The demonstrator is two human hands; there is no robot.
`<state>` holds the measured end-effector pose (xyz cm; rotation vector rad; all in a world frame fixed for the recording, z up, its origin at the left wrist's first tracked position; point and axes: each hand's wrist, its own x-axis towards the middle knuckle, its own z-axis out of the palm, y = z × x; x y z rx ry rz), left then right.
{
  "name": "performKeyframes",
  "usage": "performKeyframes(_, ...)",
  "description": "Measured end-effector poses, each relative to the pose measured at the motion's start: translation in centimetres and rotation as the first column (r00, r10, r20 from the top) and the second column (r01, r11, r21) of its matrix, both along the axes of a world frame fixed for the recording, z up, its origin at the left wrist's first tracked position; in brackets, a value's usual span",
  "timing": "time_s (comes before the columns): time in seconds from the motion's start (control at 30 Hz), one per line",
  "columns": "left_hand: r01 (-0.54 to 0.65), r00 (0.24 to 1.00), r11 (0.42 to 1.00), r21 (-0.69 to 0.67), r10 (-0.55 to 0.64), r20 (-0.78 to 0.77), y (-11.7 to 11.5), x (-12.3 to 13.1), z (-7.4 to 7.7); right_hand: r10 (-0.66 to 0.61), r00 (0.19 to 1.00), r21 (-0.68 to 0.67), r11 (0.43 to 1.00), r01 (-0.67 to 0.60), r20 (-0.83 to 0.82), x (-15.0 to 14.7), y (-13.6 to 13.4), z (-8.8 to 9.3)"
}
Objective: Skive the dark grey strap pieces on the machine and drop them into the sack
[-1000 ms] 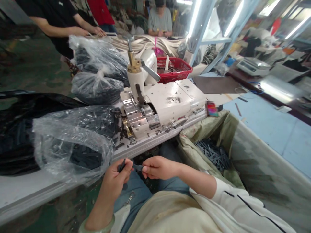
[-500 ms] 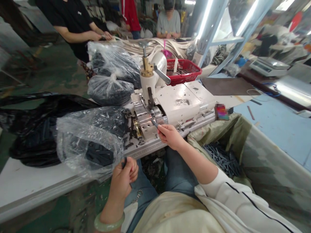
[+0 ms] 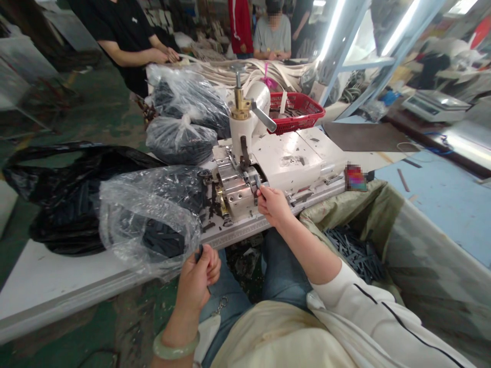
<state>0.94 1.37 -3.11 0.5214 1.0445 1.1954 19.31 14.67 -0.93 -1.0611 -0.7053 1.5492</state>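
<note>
"What is seen at the big white machine [image 3: 299,158]?"

"Dark strips [image 3: 200,252] are gripped nearby in the left hand [image 3: 200,270]. At the machine, a small grey strip [image 3: 258,182] is pinched by its near end in the right hand [image 3: 273,206]."

"How will the grey strip handle?"

"It looks light and bendy, so it is best pinched close to the end."

"What is hidden?"

"Most of the dark strips are covered, so they cannot be counted. The grey strip's tip is lost against the machine."

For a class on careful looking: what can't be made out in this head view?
Head view:
Dark material in the left hand: amount hidden by its fingers.
Grey strip in the right hand: near end hidden by fingers.
Ruler markings: too small.
Black-shirted person: head cut off by top edge.
</note>
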Motion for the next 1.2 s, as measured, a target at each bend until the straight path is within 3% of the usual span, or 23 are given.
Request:
performKeyframes(0.13, 0.047, 0.983, 0.999, -0.01, -0.044, 0.181, 0.1, 0.1, 0.3, -0.186, 0.98, 0.15, 0.973, 0.174, 0.073, 2.7, -1.8, -0.4)
performKeyframes(0.2, 0.081, 0.945, 0.996, -0.022, -0.07, 0.318, 0.1, 0.3, 0.7, -0.332, 0.918, 0.227, 0.932, 0.284, 0.216, 6.1, -3.8, -1.2)
performKeyframes(0.23, 0.096, 0.921, 0.995, -0.032, -0.076, 0.381, 0.1, 0.4, 0.9, -0.406, 0.85, 0.244, 0.909, 0.338, 0.335, 8.3, -5.1, -1.9)
performKeyframes(0.27, 0.106, 0.898, 0.993, -0.044, -0.077, 0.434, 0.1, 0.6, 1.0, -0.457, 0.744, 0.25, 0.89, 0.382, 0.488, 10.9, -6.5, -2.7)
performKeyframes(0.3, 0.115, 0.876, 0.992, -0.055, -0.075, 0.476, 0.1, 0.8, 1.2, -0.482, 0.575, 0.256, 0.866, 0.43, 0.661, 13.6, -8.0, -3.6)
performKeyframes(0.33, 0.124, 0.858, 0.99, -0.063, -0.075, 0.509, 0.1, 1.0, 1.2, -0.439, 0.349, 0.257, 0.85, 0.461, 0.828, 16.5, -9.6, -4.5)
performKeyframes(0.37, 0.137, 0.841, 0.988, -0.067, -0.08, 0.535, 0.1, 1.3, 1.2, -0.314, 0.138, 0.223, 0.864, 0.452, 0.939, 19.2, -11.1, -5.2)
performKeyframes(0.4, 0.155, 0.827, 0.985, -0.07, -0.091, 0.555, 0.1, 1.6, 1.2, -0.158, -0.022, 0.152, 0.888, 0.434, 0.987, 21.6, -12.6, -5.8)
performKeyframes(0.43, 0.177, 0.815, 0.982, -0.072, -0.106, 0.57, 0.2, 1.8, 1.1, -0.036, -0.139, 0.093, 0.897, 0.432, 0.99, 23.5, -13.8, -6.2)
performKeyframes(0.47, 0.204, 0.804, 0.976, -0.073, -0.124, 0.582, 0.2, 2.1, 1.0, 0.05, -0.2, 0.039, 0.907, 0.419, 0.979, 24.6, -14.8, -6.3)
performKeyframes(0.5, 0.234, 0.792, 0.97, -0.072, -0.147, 0.592, 0.3, 2.5, 0.9, 0.085, -0.202, 0.001, 0.919, 0.394, 0.976, 25.0, -15.4, -6.2)
performKeyframes(0.53, 0.268, 0.781, 0.961, -0.069, -0.174, 0.6, 0.3, 2.9, 0.8, 0.075, -0.144, -0.021, 0.937, 0.349, 0.987, 24.5, -15.8, -5.8)
performKeyframes(0.57, 0.305, 0.77, 0.95, -0.063, -0.207, 0.604, 0.3, 3.3, 0.7, 0.036, -0.02, -0.029, 0.96, 0.278, 0.999, 23.2, -15.8, -5.2)
performKeyframes(0.63, 0.391, 0.744, 0.919, -0.044, -0.288, 0.604, 0.3, 4.0, 0.7, -0.02, 0.369, -0.011, 0.997, 0.081, 0.929, 18.7, -15.1, -3.9)
performKeyframes(0.67, 0.439, 0.728, 0.898, -0.036, -0.332, 0.6, 0.2, 4.4, 0.8, -0.01, 0.575, 0.026, 0.999, -0.02, 0.818, 15.8, -14.5, -3.3)
performKeyframes(0.7, 0.484, 0.712, 0.874, -0.032, -0.373, 0.595, 0.0, 4.7, 0.8, 0.056, 0.72, 0.053, 0.99, -0.127, 0.692, 12.8, -13.8, -2.7)
performKeyframes(0.73, 0.521, 0.698, 0.853, -0.031, -0.405, 0.591, -0.2, 4.9, 0.8, 0.135, 0.794, 0.078, 0.972, -0.223, 0.593, 10.0, -13.1, -2.2)
performKeyframes(0.8, 0.559, 0.687, 0.828, -0.038, -0.438, 0.579, -0.7, 5.1, 0.9, 0.307, 0.823, 0.108, 0.909, -0.402, 0.477, 5.2, -12.1, -1.6)
performKeyframes(0.9, 0.541, 0.72, 0.839, -0.058, -0.426, 0.548, -1.5, 4.8, 0.9, 0.49, 0.769, 0.074, 0.823, -0.564, 0.411, 1.4, -11.4, -1.3)
performKeyframes(1.0, 0.505, 0.767, 0.859, -0.086, -0.4, 0.502, -2.1, 4.1, 1.1, 0.461, 0.829, 0.033, 0.868, -0.496, 0.315, 0.7, -11.3, -1.5)
performKeyframes(1.1, 0.482, 0.816, 0.871, -0.099, -0.405, 0.412, -2.2, 3.5, 1.4, 0.363, 0.916, -0.029, 0.931, -0.363, 0.169, 1.5, -11.0, -1.6)
performKeyframes(1.2, 0.495, 0.844, 0.861, -0.12, -0.443, 0.302, -2.0, 3.4, 1.6, 0.283, 0.952, -0.066, 0.959, -0.277, 0.117, 2.8, -10.5, -1.5)
